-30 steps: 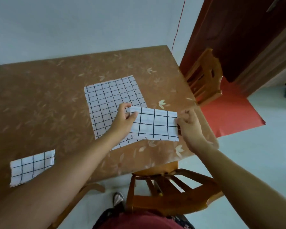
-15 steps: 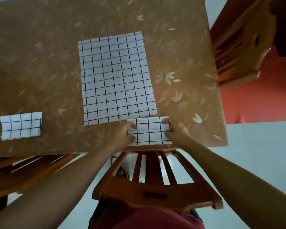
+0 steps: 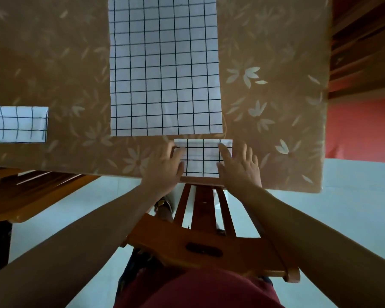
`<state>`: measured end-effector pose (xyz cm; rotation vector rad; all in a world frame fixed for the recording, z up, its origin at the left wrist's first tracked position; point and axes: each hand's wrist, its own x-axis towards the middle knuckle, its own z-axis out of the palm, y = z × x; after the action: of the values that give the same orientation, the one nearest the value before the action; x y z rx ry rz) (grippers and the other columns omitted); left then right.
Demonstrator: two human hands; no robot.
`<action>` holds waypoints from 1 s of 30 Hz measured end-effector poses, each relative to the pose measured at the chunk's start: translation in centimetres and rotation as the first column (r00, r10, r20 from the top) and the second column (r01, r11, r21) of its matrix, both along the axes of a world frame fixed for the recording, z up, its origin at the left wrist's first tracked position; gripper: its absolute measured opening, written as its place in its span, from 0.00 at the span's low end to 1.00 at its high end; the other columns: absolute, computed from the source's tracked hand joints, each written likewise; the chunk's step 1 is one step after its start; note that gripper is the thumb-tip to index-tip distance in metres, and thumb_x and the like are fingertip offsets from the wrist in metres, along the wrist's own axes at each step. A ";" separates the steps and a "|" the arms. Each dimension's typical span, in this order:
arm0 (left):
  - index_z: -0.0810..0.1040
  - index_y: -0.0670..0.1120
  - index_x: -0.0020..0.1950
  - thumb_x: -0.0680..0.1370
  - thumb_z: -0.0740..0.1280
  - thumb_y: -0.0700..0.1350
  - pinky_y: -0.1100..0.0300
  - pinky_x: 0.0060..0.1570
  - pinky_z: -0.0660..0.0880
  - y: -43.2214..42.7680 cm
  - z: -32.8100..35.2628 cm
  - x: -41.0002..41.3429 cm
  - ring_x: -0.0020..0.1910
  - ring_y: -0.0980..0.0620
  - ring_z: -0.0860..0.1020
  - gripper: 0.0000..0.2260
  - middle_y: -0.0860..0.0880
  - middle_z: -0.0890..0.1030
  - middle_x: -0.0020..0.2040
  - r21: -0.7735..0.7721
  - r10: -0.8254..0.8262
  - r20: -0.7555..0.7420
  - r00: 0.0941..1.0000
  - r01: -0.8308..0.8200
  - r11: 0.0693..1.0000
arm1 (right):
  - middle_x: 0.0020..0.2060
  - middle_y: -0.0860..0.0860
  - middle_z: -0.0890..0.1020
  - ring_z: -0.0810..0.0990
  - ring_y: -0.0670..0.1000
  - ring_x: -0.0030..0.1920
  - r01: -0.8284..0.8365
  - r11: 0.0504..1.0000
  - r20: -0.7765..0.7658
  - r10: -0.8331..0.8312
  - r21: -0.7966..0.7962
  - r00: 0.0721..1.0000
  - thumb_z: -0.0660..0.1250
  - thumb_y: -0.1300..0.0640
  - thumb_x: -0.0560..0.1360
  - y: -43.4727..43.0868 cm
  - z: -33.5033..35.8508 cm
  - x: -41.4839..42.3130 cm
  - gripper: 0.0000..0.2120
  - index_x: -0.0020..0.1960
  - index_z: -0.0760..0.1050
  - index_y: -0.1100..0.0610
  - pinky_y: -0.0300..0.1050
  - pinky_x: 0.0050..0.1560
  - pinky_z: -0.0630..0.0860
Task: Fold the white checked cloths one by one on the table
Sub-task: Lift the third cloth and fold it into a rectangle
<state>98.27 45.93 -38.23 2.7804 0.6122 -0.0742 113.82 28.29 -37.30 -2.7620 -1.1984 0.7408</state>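
At the near edge of the table [image 3: 53,70], a small folded cloth [image 3: 201,161], just below the big flat cloth [image 3: 165,63]. On its left end the left hand [image 3: 165,167], on its right end the right hand [image 3: 240,167], fingers straight, gripping nothing, maybe pressing down. Far to the left, another folded cloth [image 3: 18,124]. Down below, a wooden chair [image 3: 205,247].

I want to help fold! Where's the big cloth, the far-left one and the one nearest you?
Big cloth [image 3: 165,70]: head view, its middle.
Far-left cloth [image 3: 18,125]: head view, its middle.
Nearest cloth [image 3: 201,160]: head view, bare middle.
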 end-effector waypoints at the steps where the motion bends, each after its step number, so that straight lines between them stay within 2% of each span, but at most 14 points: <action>1: 0.75 0.44 0.71 0.83 0.61 0.49 0.48 0.55 0.78 -0.3 -0.3 0.2 0.62 0.41 0.76 0.18 0.38 0.73 0.68 0.008 -0.034 0.001 0.999 0.034 0.999 | 0.77 0.63 0.63 0.64 0.66 0.76 -0.063 0.998 0.033 0.062 0.028 0.998 0.63 0.49 0.82 0.1 -0.1 -0.3 0.28 0.80 0.60 0.49 0.64 0.72 0.68; 3: 0.64 0.43 0.79 0.85 0.53 0.53 0.43 0.74 0.64 -0.9 -1.2 0.7 0.77 0.39 0.63 0.25 0.38 0.62 0.79 -0.014 -0.105 -0.070 0.992 0.105 0.994 | 0.83 0.63 0.52 0.50 0.66 0.83 -0.228 0.971 0.058 0.225 0.067 0.973 0.59 0.49 0.83 0.4 -1.3 -0.8 0.30 0.83 0.56 0.54 0.67 0.80 0.56; 4: 0.57 0.43 0.82 0.86 0.50 0.54 0.43 0.77 0.56 -1.1 -1.7 0.9 0.81 0.39 0.55 0.27 0.39 0.56 0.82 -0.017 -0.157 -0.111 0.981 0.156 0.988 | 0.84 0.61 0.48 0.45 0.65 0.84 -0.309 0.949 0.071 0.304 0.064 0.950 0.57 0.48 0.84 0.6 -2.0 -0.9 0.32 0.84 0.53 0.56 0.67 0.81 0.51; 6: 0.49 0.42 0.83 0.86 0.47 0.56 0.40 0.79 0.52 -1.3 -2.6 0.9 0.82 0.40 0.47 0.29 0.40 0.49 0.83 -0.006 -0.246 -0.176 0.953 0.249 0.968 | 0.84 0.60 0.44 0.40 0.63 0.83 -0.416 0.908 0.093 0.412 0.036 0.906 0.54 0.48 0.85 0.6 -3.5 -1.0 0.33 0.85 0.47 0.58 0.66 0.82 0.47; 10: 0.50 0.41 0.83 0.85 0.47 0.62 0.39 0.77 0.54 -0.4 -4.7 0.1 0.82 0.40 0.47 0.33 0.39 0.49 0.83 0.036 -0.254 -0.219 0.942 0.268 0.963 | 0.84 0.61 0.48 0.45 0.64 0.84 -0.470 0.883 0.113 0.467 0.001 0.877 0.50 0.41 0.86 -0.1 -5.8 -0.5 0.34 0.84 0.47 0.61 0.65 0.82 0.50; 13: 0.51 0.42 0.83 0.84 0.49 0.64 0.40 0.78 0.54 0.1 -5.7 -0.4 0.82 0.40 0.48 0.34 0.39 0.50 0.83 0.053 -0.257 -0.218 0.941 0.274 0.960 | 0.84 0.61 0.46 0.44 0.63 0.84 -0.461 0.888 0.109 0.459 -0.008 0.882 0.41 0.37 0.85 -0.4 -6.5 -0.2 0.35 0.85 0.45 0.58 0.62 0.83 0.47; 15: 0.50 0.44 0.83 0.84 0.49 0.65 0.41 0.78 0.52 0.1 -5.9 -0.2 0.82 0.40 0.46 0.35 0.39 0.48 0.83 0.049 -0.252 -0.222 0.942 0.269 0.962 | 0.84 0.61 0.44 0.42 0.63 0.84 -0.463 0.886 0.117 0.462 -0.019 0.879 0.39 0.37 0.85 -0.2 -6.5 -0.2 0.35 0.85 0.44 0.57 0.62 0.83 0.46; 18: 0.48 0.47 0.83 0.83 0.47 0.66 0.41 0.79 0.51 -0.2 -5.5 -0.1 0.82 0.40 0.44 0.35 0.39 0.45 0.83 0.022 -0.228 -0.230 0.946 0.240 0.971 | 0.84 0.61 0.43 0.42 0.63 0.84 -0.461 0.887 0.103 0.461 -0.028 0.881 0.41 0.36 0.85 -0.2 -6.2 -0.2 0.36 0.85 0.44 0.57 0.62 0.83 0.46; 22: 0.48 0.51 0.84 0.80 0.42 0.70 0.40 0.79 0.51 0.6 -5.0 -0.6 0.82 0.38 0.43 0.37 0.37 0.44 0.83 0.008 -0.202 -0.251 0.947 0.211 0.978 | 0.84 0.60 0.40 0.39 0.63 0.84 -0.445 0.892 0.080 0.450 -0.079 0.889 0.44 0.29 0.83 -0.9 -5.9 0.2 0.41 0.85 0.40 0.54 0.63 0.83 0.44; 26: 0.45 0.52 0.83 0.79 0.38 0.71 0.41 0.79 0.49 0.9 -4.5 -0.3 0.82 0.39 0.40 0.38 0.38 0.43 0.83 -0.032 -0.201 -0.293 0.935 0.200 0.979 | 0.83 0.60 0.39 0.37 0.63 0.83 -0.438 0.890 0.037 0.446 -0.128 0.894 0.43 0.29 0.82 -0.6 -5.2 0.3 0.41 0.85 0.40 0.53 0.63 0.82 0.42; 28: 0.46 0.52 0.83 0.80 0.43 0.71 0.41 0.79 0.50 0.8 -3.7 -0.1 0.82 0.39 0.42 0.37 0.38 0.44 0.83 -0.059 -0.199 -0.287 0.937 0.190 0.980 | 0.84 0.60 0.43 0.41 0.63 0.84 -0.402 0.906 -0.001 0.406 -0.132 0.914 0.48 0.30 0.82 0.1 -4.0 0.2 0.41 0.85 0.46 0.53 0.63 0.82 0.43; 30: 0.48 0.53 0.83 0.81 0.49 0.69 0.40 0.77 0.55 1.4 -2.4 0.3 0.82 0.39 0.46 0.35 0.39 0.47 0.83 -0.091 -0.201 -0.263 0.944 0.184 0.979 | 0.84 0.58 0.51 0.48 0.61 0.84 -0.303 0.951 -0.052 0.300 -0.066 0.952 0.55 0.32 0.81 0.9 -2.3 0.4 0.38 0.84 0.54 0.52 0.62 0.81 0.49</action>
<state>98.60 47.32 -40.65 2.7791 0.3874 -0.5151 114.21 29.14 -39.61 -2.6332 -1.6404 0.8765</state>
